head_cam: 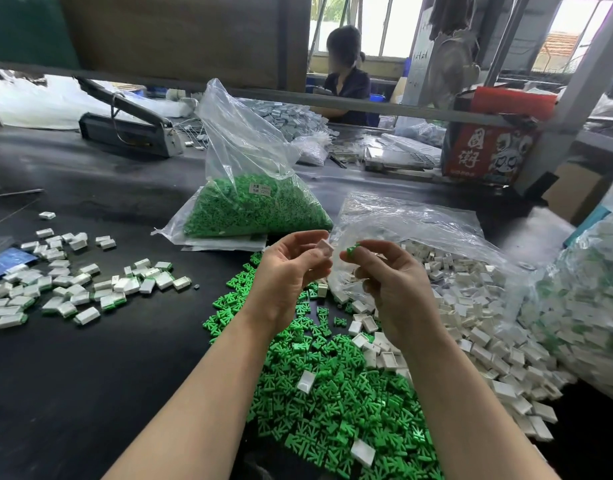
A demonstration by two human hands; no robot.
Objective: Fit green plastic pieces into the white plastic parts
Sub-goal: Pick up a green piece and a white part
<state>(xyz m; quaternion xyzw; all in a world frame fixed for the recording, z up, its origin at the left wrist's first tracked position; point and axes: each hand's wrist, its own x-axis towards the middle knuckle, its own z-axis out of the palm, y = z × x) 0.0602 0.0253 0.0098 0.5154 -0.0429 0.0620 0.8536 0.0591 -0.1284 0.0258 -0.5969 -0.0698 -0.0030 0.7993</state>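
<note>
My left hand (pixel 291 268) is raised over the table and holds a small white plastic part (pixel 325 247) at its fingertips. My right hand (pixel 388 278) pinches a green plastic piece (pixel 353 250) a short gap to the right of the white part; the two do not touch. Below my arms lies a heap of loose green pieces (pixel 332 393) with a few white parts among them. Loose white parts (pixel 471 327) spill from a clear bag to the right. Several fitted white-and-green parts (pixel 73 285) lie scattered at the left.
A clear bag of green pieces (pixel 253 209) stands behind my hands. More bagged parts (pixel 589 306) sit at the far right. A bag sealer (pixel 125 123) and a red carton (pixel 485 150) stand at the back of the black table (pixel 90 375). A person sits beyond it.
</note>
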